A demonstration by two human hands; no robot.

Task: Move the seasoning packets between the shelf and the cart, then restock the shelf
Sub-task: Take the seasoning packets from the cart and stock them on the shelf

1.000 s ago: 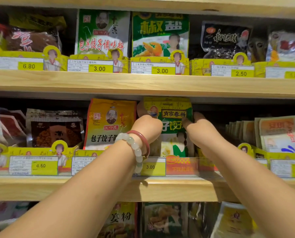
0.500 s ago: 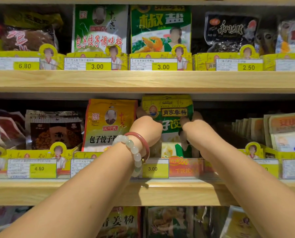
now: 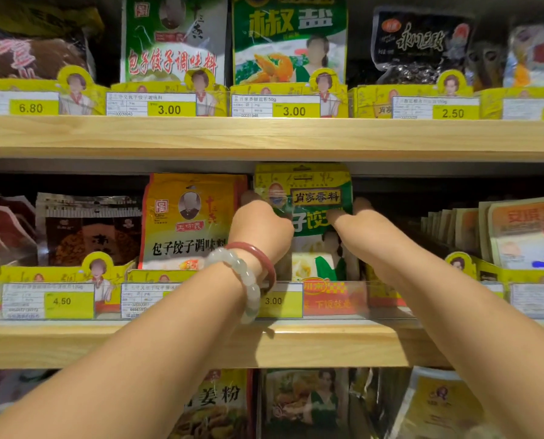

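A stack of yellow-and-green seasoning packets (image 3: pixel 312 194) stands upright on the middle wooden shelf (image 3: pixel 201 343), its top touching the underside of the shelf above. My left hand (image 3: pixel 259 229), with a bead bracelet and a red bangle on the wrist, grips the stack's left edge, thumb at the back. My right hand (image 3: pixel 356 226) grips its right edge. The lower part of the stack sits behind a clear price rail. The cart is out of view.
A yellow packet (image 3: pixel 188 220) stands just left of the stack, a dark brown one (image 3: pixel 90 229) further left. Pale packets (image 3: pixel 517 229) fill a yellow tray at right. The upper shelf (image 3: pixel 264 134) carries green, black and other packets. More packets show on the shelf below.
Both hands stay on the sides of the stack, which has shifted only slightly. The camera has tilted down a little, so the shelves sit higher in the frame.
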